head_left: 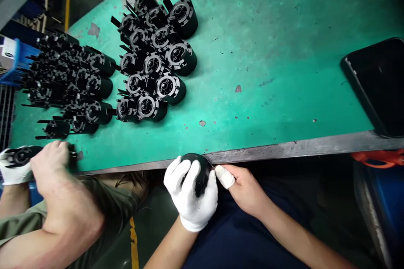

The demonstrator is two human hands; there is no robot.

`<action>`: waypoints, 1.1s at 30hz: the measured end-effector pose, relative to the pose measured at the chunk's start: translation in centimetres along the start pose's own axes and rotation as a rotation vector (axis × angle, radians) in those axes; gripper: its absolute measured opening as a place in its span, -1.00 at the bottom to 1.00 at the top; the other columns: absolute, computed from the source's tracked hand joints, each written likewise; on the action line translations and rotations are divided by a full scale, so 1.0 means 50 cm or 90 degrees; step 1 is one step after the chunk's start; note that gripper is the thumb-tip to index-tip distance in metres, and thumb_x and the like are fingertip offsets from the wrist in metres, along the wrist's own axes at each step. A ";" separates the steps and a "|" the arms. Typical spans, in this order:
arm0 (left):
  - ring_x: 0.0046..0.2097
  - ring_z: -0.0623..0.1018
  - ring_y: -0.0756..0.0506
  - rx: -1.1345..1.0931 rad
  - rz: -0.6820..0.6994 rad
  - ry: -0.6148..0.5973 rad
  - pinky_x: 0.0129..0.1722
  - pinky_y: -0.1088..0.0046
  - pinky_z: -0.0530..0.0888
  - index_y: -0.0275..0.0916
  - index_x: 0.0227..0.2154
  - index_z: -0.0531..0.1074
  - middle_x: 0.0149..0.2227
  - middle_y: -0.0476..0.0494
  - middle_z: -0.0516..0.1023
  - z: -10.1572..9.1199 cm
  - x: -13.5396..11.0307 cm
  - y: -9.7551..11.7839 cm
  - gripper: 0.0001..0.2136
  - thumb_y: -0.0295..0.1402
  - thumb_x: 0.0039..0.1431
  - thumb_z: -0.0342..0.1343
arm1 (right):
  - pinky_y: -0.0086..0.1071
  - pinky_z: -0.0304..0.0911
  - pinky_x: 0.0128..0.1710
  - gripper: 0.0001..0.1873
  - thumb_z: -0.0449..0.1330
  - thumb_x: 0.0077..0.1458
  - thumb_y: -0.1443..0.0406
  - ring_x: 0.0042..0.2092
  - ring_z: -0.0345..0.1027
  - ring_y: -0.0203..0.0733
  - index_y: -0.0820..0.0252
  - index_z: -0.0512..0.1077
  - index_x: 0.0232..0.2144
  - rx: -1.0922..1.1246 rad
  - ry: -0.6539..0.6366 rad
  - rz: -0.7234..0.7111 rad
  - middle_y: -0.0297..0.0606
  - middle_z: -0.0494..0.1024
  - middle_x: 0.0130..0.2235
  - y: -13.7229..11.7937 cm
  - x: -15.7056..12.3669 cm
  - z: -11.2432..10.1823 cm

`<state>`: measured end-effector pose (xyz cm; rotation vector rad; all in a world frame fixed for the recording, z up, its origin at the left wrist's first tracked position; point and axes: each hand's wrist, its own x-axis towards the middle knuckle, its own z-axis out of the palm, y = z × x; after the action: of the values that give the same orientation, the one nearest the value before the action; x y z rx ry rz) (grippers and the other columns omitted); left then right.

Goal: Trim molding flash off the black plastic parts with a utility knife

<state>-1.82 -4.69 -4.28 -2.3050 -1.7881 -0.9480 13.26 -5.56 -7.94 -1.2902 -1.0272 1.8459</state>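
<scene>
My left hand, in a white glove, is wrapped round a black cylindrical housing at the front edge of the bench. The housing's lower side is hidden by the glove. Close on its right, my right hand is bare except for a white cover on the thumb. Its thumb and finger are pinched together beside the housing's rim. A thin sliver shows at the fingertips, too small to name. Similar black housings with upright prongs stand grouped on the green bench beyond my hands.
A second, denser group of black housings stands further left. At the lower left a co-worker's gloved hand holds a similar part. A black tray lies at the right, above an orange-handled tool. A blue crate is at far left.
</scene>
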 end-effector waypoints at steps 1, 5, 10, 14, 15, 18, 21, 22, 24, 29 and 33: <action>0.13 0.48 -0.37 -0.002 0.008 0.005 0.12 -0.10 0.50 -0.20 0.02 0.43 -0.03 -0.22 0.41 0.001 -0.001 -0.002 -0.43 -0.54 -0.10 0.43 | -0.33 0.25 -0.24 -0.59 0.03 0.37 0.05 -0.29 0.34 -0.16 0.17 0.50 -0.34 -0.002 0.005 0.002 -0.31 0.48 -0.40 0.000 -0.001 0.002; 0.12 0.47 -0.36 -0.022 0.056 -0.005 0.10 -0.10 0.52 -0.21 -0.05 0.45 -0.08 -0.19 0.42 -0.001 -0.003 -0.010 -0.46 -0.57 -0.15 0.44 | -0.33 0.27 -0.21 -0.61 0.04 0.37 0.07 -0.29 0.37 -0.16 0.17 0.52 -0.32 -0.002 0.016 -0.003 -0.32 0.47 -0.42 0.002 -0.009 0.001; 0.10 0.47 -0.31 -0.055 0.089 -0.023 0.10 -0.10 0.54 -0.19 -0.13 0.45 -0.13 -0.15 0.43 -0.007 0.000 -0.013 -0.53 -0.59 -0.14 0.42 | -0.36 0.24 -0.25 -0.69 0.07 0.37 0.16 -0.30 0.36 -0.20 0.15 0.52 -0.32 -0.051 0.008 -0.068 -0.30 0.53 -0.35 -0.003 -0.017 -0.012; 0.07 0.47 -0.28 -0.059 0.076 -0.012 0.08 -0.08 0.56 -0.20 -0.18 0.45 -0.16 -0.13 0.43 -0.004 0.001 -0.012 -0.53 -0.61 -0.17 0.43 | -0.38 0.20 -0.32 -0.67 0.07 0.38 0.18 -0.35 0.32 -0.23 0.14 0.50 -0.38 -0.072 0.002 -0.082 -0.33 0.50 -0.40 -0.015 -0.009 -0.013; 0.06 0.47 -0.27 -0.060 0.073 -0.012 0.08 -0.08 0.57 -0.19 -0.18 0.45 -0.17 -0.12 0.43 -0.003 0.001 -0.012 -0.54 -0.61 -0.17 0.43 | -0.38 0.20 -0.32 -0.67 0.07 0.37 0.18 -0.36 0.32 -0.23 0.14 0.51 -0.38 -0.076 0.005 -0.076 -0.34 0.50 -0.41 -0.018 -0.007 -0.012; 0.04 0.48 -0.26 -0.061 0.063 -0.009 0.06 -0.06 0.58 -0.15 -0.18 0.45 -0.19 -0.09 0.42 -0.001 0.000 -0.013 -0.55 -0.58 -0.16 0.43 | -0.38 0.22 -0.28 -0.68 0.08 0.36 0.19 -0.34 0.35 -0.22 0.13 0.53 -0.37 -0.088 0.021 -0.062 -0.33 0.53 -0.40 -0.026 -0.003 -0.006; 0.04 0.48 -0.27 -0.057 0.057 -0.005 0.06 -0.06 0.59 -0.15 -0.18 0.45 -0.19 -0.09 0.42 0.001 -0.005 -0.015 -0.55 -0.58 -0.16 0.42 | -0.37 0.25 -0.20 -0.71 0.09 0.35 0.21 -0.30 0.40 -0.18 0.12 0.56 -0.33 -0.098 0.042 -0.060 -0.30 0.58 -0.35 -0.031 -0.002 0.002; 0.05 0.47 -0.28 -0.056 0.059 0.001 0.07 -0.06 0.59 -0.15 -0.19 0.45 -0.19 -0.10 0.40 0.002 -0.007 -0.016 -0.55 -0.58 -0.16 0.42 | -0.36 0.25 -0.19 -0.72 0.09 0.35 0.22 -0.29 0.42 -0.17 0.11 0.57 -0.31 -0.102 0.050 -0.060 -0.29 0.60 -0.34 -0.032 -0.001 0.004; 0.07 0.46 -0.28 -0.052 0.070 0.014 0.08 -0.06 0.58 -0.15 -0.20 0.44 -0.19 -0.09 0.39 0.004 -0.010 -0.017 -0.56 -0.58 -0.16 0.42 | -0.37 0.24 -0.21 -0.72 0.08 0.35 0.23 -0.29 0.42 -0.16 0.12 0.57 -0.30 -0.105 0.062 -0.059 -0.28 0.60 -0.33 -0.031 0.000 0.008; 0.08 0.47 -0.27 -0.050 0.087 0.007 0.08 -0.07 0.58 -0.11 -0.13 0.43 -0.15 -0.10 0.41 0.002 -0.011 -0.018 -0.53 -0.56 -0.13 0.41 | -0.36 0.20 -0.32 -0.63 0.03 0.37 0.16 -0.37 0.29 -0.21 0.15 0.47 -0.42 -0.066 0.025 -0.067 -0.31 0.48 -0.43 -0.023 0.000 0.001; 0.09 0.46 -0.29 -0.057 0.092 0.003 0.08 -0.07 0.57 -0.12 -0.11 0.44 -0.16 -0.12 0.42 0.003 -0.013 -0.019 -0.48 -0.59 -0.16 0.41 | -0.35 0.15 -0.35 -0.60 0.04 0.36 0.12 -0.39 0.23 -0.21 0.15 0.44 -0.46 -0.083 0.012 -0.054 -0.33 0.44 -0.45 -0.019 0.000 -0.007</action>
<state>-2.70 -4.86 -5.00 -2.4441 -1.5828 -1.0287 13.67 -5.02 -7.21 -1.3150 -1.1902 1.7242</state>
